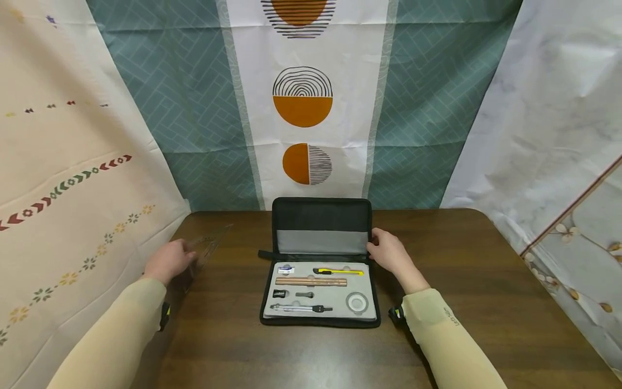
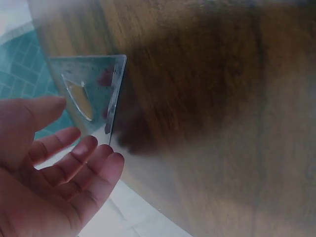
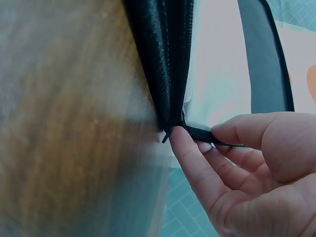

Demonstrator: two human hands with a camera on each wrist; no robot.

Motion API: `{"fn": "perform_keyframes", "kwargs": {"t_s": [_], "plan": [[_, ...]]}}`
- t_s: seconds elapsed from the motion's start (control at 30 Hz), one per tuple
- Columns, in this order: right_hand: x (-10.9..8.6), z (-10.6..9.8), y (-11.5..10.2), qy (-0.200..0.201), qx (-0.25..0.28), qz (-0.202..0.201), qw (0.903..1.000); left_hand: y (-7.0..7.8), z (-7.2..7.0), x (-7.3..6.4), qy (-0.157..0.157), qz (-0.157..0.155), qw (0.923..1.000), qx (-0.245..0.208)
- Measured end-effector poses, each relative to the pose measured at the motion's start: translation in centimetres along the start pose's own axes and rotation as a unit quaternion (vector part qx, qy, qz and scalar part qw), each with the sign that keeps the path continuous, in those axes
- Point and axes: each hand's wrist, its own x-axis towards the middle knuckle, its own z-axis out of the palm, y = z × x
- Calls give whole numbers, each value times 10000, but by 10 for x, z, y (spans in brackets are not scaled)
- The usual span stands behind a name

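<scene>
Out to the left, the left hand [image 1: 167, 260] has its fingers loosely curved, thumb parted from them, and the clear plastic triangular set square [image 2: 101, 94] is right at those fingertips; whether they truly grip it, I can't tell! Across on the other side, the right hand [image 1: 391, 251] has thumb and forefinger closed in a pinch on the black zip edging [image 3: 200, 133] of the unfolded black zip-up case [image 1: 323, 213], just at its hinge. Inward from those right fingers sit the yellow craft knife [image 1: 337, 272], the brown wooden pencils [image 1: 311, 281] and the white ring-shaped roll [image 1: 357, 302]. Good technique here, I'd judge: thin, see-through plastic wants a thumb-and-fingerpad hold along one edge, corners kept clear of the brown wooden table [image 1: 218, 351]. And over on the right, a light, steady pinch, no tugging, so the case sits square and nothing slides!
</scene>
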Motion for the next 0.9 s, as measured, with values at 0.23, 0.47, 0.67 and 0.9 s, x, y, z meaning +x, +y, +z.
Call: {"fn": "perform_keyframes", "kwargs": {"t_s": [0.23, 0.47, 0.67, 0.9], "plan": [[0, 1, 1, 9, -10, -120, 9999, -9, -3, 1, -169, -298, 9994, 48], [-1, 2, 1, -31, 11, -125, 9999, -15, -5, 9, -496, -635, 9967, 112], [-1, 4, -2, -53, -32, -122, 9999, -21, -4, 13, -649, -838, 9939, 319], [0, 7, -6, -28, 13, -85, 10000, -27, -4, 17, -613, -969, 9922, 486]]}}
